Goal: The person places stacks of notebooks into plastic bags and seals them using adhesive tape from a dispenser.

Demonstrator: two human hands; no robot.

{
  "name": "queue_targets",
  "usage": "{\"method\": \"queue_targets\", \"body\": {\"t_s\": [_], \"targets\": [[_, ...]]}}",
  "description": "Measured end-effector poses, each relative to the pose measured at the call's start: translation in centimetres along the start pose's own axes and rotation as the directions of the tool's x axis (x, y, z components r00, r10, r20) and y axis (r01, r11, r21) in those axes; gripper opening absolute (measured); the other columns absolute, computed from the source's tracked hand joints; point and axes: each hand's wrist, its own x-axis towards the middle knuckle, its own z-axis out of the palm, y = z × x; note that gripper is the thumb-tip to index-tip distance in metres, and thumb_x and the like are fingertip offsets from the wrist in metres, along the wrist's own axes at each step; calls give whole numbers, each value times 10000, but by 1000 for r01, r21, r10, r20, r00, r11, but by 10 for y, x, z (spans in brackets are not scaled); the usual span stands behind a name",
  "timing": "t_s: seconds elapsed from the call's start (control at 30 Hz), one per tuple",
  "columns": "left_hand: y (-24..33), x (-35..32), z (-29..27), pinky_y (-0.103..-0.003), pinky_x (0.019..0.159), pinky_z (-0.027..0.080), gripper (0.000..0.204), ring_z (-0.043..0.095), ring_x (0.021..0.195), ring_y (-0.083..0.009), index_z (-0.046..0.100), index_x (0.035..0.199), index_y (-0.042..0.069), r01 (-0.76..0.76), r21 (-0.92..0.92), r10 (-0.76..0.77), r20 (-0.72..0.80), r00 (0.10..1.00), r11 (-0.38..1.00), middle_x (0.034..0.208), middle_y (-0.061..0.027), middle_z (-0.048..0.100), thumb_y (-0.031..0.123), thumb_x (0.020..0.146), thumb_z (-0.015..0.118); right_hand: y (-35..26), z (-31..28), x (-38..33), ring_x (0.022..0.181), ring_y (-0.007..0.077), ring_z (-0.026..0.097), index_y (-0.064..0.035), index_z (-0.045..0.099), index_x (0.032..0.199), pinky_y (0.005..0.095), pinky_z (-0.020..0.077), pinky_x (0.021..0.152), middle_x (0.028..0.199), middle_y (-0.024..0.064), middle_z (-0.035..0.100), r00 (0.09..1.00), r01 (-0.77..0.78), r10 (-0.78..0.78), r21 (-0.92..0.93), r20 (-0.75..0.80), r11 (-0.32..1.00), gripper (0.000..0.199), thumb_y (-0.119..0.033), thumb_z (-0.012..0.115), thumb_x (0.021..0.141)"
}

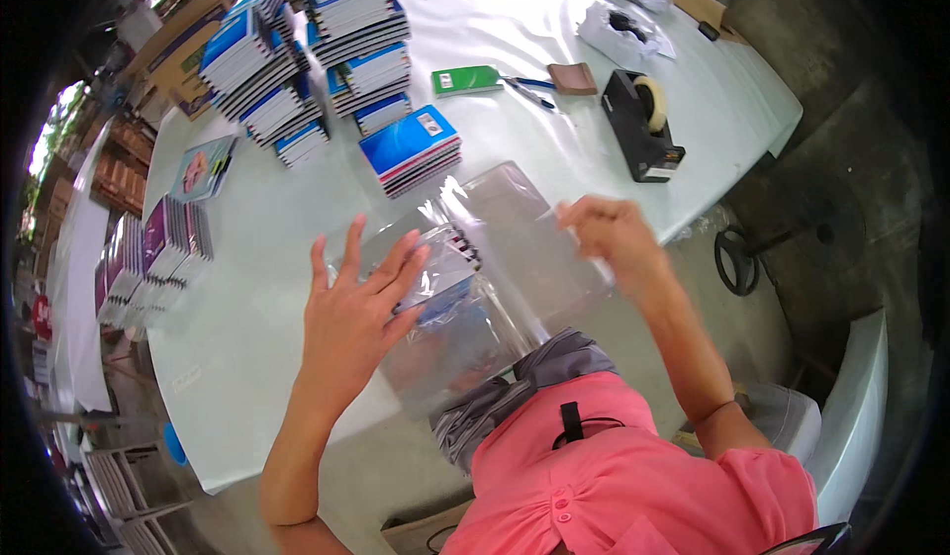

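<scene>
A clear plastic cover (515,248) lies spread at the table's near edge, its lower part reaching over my lap. Partly under it and under my hand is a spiral-bound notebook (450,298) with blue on it; glare and plastic hide most of its outline. My left hand (356,293) rests on the plastic with its fingers spread. At the cover's right side, my right hand (614,238) has its fingers curled together, slightly blurred; whatever is between them cannot be made out.
Tall stacks of blue spiral notebooks (356,21) stand at the back left, a shorter blue stack (411,149) nearer. Purple notebooks (163,248) sit at the left edge. A black tape dispenser (638,130), a green tag-shaped item (467,81), pens (529,92) and a brown block (572,79) lie right of centre.
</scene>
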Motion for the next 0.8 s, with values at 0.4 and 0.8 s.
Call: {"method": "queue_targets", "body": {"t_s": [0.4,0.8], "targets": [[-2,-7,4,-576,1135,157,619,279,1405,-311,470,1398,232,19,-48,-20,-28,999,999,1441,85,453,244,818,684,19,119,-46,494,41,342,-14,627,736,236,233,440,586,-38,455,960,-257,243,93,140,962,306,-275,744,844],[-44,37,30,-378,1080,315,713,431,1318,-328,414,1418,62,160,-793,37,224,974,587,1449,-157,443,371,841,697,71,114,-22,418,168,447,-37,659,778,299,348,425,581,32,597,931,359,-319,-583,176,728,345,-368,741,829]]}}
